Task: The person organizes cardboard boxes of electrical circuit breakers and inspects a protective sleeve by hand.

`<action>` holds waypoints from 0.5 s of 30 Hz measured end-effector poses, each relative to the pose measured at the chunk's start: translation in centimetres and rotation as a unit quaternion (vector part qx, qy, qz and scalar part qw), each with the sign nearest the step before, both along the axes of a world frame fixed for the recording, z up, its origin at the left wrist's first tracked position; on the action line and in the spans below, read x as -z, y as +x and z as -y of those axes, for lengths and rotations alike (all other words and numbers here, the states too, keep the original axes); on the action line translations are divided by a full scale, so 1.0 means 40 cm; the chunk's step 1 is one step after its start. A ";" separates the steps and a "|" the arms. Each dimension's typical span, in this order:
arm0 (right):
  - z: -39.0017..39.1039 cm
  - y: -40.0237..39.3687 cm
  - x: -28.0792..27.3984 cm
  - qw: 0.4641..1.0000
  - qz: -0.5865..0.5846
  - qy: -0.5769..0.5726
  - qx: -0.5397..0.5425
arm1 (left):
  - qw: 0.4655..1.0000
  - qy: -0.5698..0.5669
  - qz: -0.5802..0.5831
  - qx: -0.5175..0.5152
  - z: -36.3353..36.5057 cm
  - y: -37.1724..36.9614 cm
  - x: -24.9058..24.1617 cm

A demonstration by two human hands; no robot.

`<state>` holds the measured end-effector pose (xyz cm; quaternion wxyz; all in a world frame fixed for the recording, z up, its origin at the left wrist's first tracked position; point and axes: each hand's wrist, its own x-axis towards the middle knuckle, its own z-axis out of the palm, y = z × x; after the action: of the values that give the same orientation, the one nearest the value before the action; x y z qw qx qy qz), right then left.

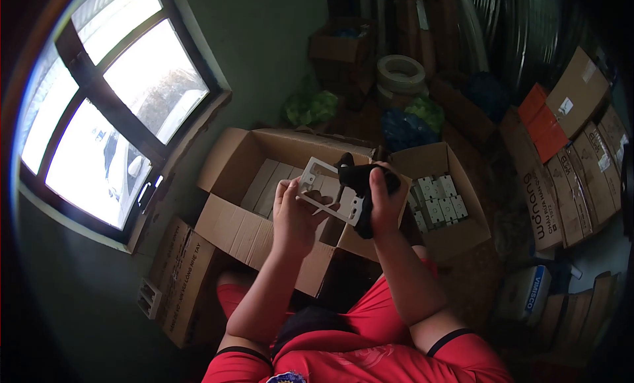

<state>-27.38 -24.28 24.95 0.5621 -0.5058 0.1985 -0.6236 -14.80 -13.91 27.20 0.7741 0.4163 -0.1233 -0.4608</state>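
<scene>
My left hand (294,214) is closed on one end of a white rectangular plastic frame (322,166), with holes in its end pieces and an open middle. In my right hand (389,201) is a black cordless drill (360,178), gripped with the thumb along its side. The drill overlaps the right end of the white frame in this view. Both hands are raised over an open cardboard box (231,228) holding white boxes (264,181). To the right, a second open carton (462,241) holds several white switch-like pieces (441,201).
A window (112,105) is at the left, with a printed carton (181,284) below it. Stacked cartons (561,191) line the right side. White rolls (401,72), green bags (310,107) and a blue bag (404,130) lie behind the boxes.
</scene>
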 end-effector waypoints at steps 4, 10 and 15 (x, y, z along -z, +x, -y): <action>0.028 -0.022 0.010 0.991 0.059 0.074 -0.091 | 0.988 0.049 0.095 0.116 -0.020 0.077 0.005; 0.025 0.011 0.073 0.985 -0.020 0.031 -0.169 | 0.976 0.066 0.150 0.141 0.000 0.157 -0.017; -0.056 0.069 0.024 0.983 0.032 -0.102 -0.148 | 0.986 0.035 0.162 0.001 0.009 0.135 -0.050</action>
<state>-24.63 -22.04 24.00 0.5998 -0.5641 0.0382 -0.5661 -9.38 -14.28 29.22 0.7282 0.5121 -0.2312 -0.3925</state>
